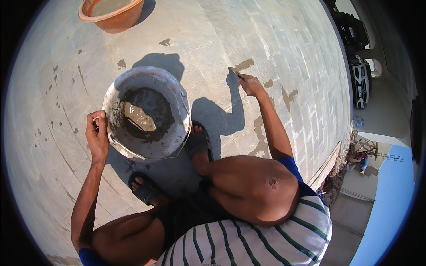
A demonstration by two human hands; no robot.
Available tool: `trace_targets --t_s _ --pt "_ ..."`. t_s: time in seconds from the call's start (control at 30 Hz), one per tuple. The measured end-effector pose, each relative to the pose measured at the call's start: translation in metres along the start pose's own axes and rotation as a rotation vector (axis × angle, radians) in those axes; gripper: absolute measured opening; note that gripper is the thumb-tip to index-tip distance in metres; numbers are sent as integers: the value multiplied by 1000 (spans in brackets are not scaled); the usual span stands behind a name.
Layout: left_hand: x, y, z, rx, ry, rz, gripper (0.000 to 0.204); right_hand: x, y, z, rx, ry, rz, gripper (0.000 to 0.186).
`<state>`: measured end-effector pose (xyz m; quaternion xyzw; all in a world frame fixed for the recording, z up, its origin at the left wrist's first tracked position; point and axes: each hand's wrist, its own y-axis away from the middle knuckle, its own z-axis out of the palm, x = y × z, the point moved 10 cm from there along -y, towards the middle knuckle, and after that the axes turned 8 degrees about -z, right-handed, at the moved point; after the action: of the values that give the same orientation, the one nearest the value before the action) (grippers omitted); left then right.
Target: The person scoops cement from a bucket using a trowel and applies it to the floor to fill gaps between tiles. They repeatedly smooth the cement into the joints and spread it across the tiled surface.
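Observation:
My left hand [98, 133] is closed on the near left rim of a round, cement-smeared bucket [182, 117], thumb on top of the edge. Wet grey mortar [141, 117] lies at the bottom of the bucket, and its thin wire handle hangs down on the near right side. Out to the right, my right hand [251, 85] grips a small trowel [234, 72]. Most of its handle is hidden in the fist, and the short blade points left, down at the paving, beside a wet mortar smear [244, 65] along a joint.
An orange tub [116, 22] of cloudy water stands at the far left. Light paving [204, 48] carries several damp patches [262, 135]. My sandalled feet [198, 141] are just beside the bucket. Parked cars [361, 82] and a distant person [361, 162] show at the right edge.

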<state>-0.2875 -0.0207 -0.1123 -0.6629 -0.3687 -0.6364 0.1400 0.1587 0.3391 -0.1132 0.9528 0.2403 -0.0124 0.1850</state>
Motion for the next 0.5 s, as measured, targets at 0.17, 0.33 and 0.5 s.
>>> trace_targets --t_s 0.17,0.33,0.5 --pt "-4 -1 -3 5 -2 -17 22 22 13 3 170 54 -61 42" --pt "-4 0 1 16 11 10 21 48 19 24 163 69 -71 41" --pt "-6 0 -6 4 10 -3 21 53 27 42 50 57 -150 42"
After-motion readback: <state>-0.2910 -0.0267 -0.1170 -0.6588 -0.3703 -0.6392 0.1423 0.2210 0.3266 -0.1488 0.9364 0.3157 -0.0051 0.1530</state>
